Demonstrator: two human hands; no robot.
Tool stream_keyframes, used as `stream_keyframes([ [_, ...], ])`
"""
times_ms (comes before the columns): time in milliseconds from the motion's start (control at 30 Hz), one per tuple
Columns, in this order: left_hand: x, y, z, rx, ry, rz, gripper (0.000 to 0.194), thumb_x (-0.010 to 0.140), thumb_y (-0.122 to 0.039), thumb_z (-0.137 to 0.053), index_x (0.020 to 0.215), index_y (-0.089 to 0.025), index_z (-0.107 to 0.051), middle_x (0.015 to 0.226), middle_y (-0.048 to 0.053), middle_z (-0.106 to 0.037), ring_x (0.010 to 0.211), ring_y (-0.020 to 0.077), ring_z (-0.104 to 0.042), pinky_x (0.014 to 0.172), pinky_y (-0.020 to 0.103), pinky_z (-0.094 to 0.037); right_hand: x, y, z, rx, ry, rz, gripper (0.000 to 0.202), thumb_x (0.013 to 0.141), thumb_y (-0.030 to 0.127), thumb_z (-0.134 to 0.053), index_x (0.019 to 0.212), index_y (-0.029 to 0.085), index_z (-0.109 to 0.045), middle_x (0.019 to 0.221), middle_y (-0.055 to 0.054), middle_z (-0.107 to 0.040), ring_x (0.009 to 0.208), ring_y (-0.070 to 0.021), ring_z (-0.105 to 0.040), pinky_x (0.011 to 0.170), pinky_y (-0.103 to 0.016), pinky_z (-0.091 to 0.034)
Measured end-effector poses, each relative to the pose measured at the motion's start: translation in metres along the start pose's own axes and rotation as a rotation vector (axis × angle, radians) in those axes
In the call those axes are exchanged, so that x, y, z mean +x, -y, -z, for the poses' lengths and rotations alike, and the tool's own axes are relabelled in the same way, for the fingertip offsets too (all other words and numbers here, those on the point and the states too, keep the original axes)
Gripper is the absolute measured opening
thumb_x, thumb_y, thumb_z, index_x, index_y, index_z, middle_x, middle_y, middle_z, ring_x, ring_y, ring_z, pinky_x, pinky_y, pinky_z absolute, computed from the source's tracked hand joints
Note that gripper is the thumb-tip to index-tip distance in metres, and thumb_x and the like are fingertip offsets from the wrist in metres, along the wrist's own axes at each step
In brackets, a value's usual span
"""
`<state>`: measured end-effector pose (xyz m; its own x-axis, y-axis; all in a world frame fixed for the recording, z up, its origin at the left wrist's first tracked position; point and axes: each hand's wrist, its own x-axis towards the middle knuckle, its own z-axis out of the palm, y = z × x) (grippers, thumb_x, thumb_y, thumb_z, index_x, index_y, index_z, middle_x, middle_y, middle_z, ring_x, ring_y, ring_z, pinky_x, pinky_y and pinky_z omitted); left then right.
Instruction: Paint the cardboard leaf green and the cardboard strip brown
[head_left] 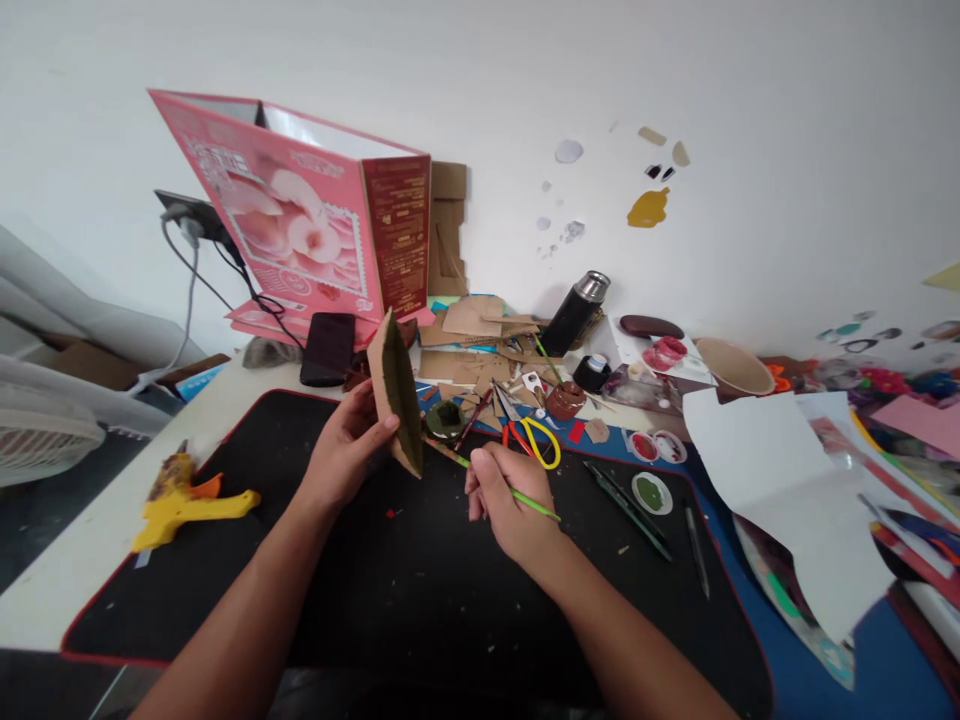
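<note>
My left hand (351,440) grips a cardboard piece (399,395) by its edge and holds it tilted above the black mat. The face turned to the right is painted dark green; the outer side is bare brown. Between the fingers of my right hand (514,495) is a paintbrush (534,504) with a bright green handle, its front end pointing left toward the cardboard's lower edge. Whether the bristles touch the cardboard I cannot tell. A small pot of dark green paint (445,420) stands just behind the brush. Scissors with yellow and orange handles (541,445) lie beyond my right hand.
A yellow glue gun (187,503) lies on the mat (420,610) at left. A green craft knife (628,510), a green paint lid (652,493) and a pen (696,548) are at right. Behind are cardboard scraps, a black thermos (574,315), a phone (328,348) and a pink box (300,220).
</note>
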<state>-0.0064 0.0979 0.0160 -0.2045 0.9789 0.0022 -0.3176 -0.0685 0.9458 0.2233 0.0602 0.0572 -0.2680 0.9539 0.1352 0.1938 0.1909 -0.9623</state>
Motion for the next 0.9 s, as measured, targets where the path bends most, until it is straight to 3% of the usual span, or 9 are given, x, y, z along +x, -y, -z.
stream_keyframes([
  [167,-0.001,0.001,-0.001,-0.013,0.022,0.005,0.065,0.071,-0.044,-0.097,0.129,-0.026,-0.073,0.125,0.009,-0.077,0.112,0.0281,-0.072,0.093,0.035,-0.058,0.001,0.001,-0.002,0.073,-0.026,-0.008,0.053,0.110,0.059,-0.048,0.078,0.021,-0.066,0.051,0.003,-0.057,0.045,-0.0123,-0.058,0.048,-0.023,-0.043],
  [367,-0.003,-0.001,-0.001,-0.021,0.029,0.027,0.065,0.072,-0.045,-0.096,0.129,-0.025,-0.073,0.129,0.009,-0.076,0.117,0.0302,-0.070,0.095,0.036,-0.057,0.007,-0.001,-0.007,0.000,0.040,0.008,0.052,0.111,0.058,-0.049,0.079,0.022,-0.068,0.051,0.004,-0.057,0.045,-0.0118,-0.058,0.052,-0.023,-0.045],
  [600,-0.004,-0.002,-0.007,-0.088,0.096,0.075,0.062,0.073,-0.044,-0.095,0.128,-0.026,-0.074,0.133,0.010,-0.076,0.126,0.0345,-0.068,0.103,0.043,-0.057,0.022,-0.001,-0.004,-0.027,-0.016,0.003,0.053,0.109,0.061,-0.048,0.080,0.022,-0.067,0.052,0.003,-0.059,0.046,-0.0125,-0.060,0.050,-0.022,-0.046],
  [800,-0.005,-0.002,-0.007,-0.075,0.106,0.107,0.058,0.074,-0.046,-0.094,0.124,-0.024,-0.075,0.129,0.011,-0.077,0.122,0.0348,-0.070,0.096,0.040,-0.059,0.035,0.006,-0.002,-0.118,-0.033,0.083,0.049,0.111,0.053,-0.048,0.078,0.022,-0.066,0.051,0.004,-0.060,0.046,-0.0118,-0.059,0.054,-0.023,-0.048],
  [900,-0.006,-0.001,-0.007,-0.051,0.139,0.117,0.058,0.075,-0.047,-0.094,0.124,-0.024,-0.075,0.131,0.011,-0.076,0.123,0.0353,-0.069,0.101,0.041,-0.057,0.041,0.007,0.001,-0.144,-0.044,0.108,0.045,0.111,0.048,-0.049,0.078,0.022,-0.066,0.051,0.004,-0.059,0.046,-0.0119,-0.059,0.054,-0.023,-0.048],
])
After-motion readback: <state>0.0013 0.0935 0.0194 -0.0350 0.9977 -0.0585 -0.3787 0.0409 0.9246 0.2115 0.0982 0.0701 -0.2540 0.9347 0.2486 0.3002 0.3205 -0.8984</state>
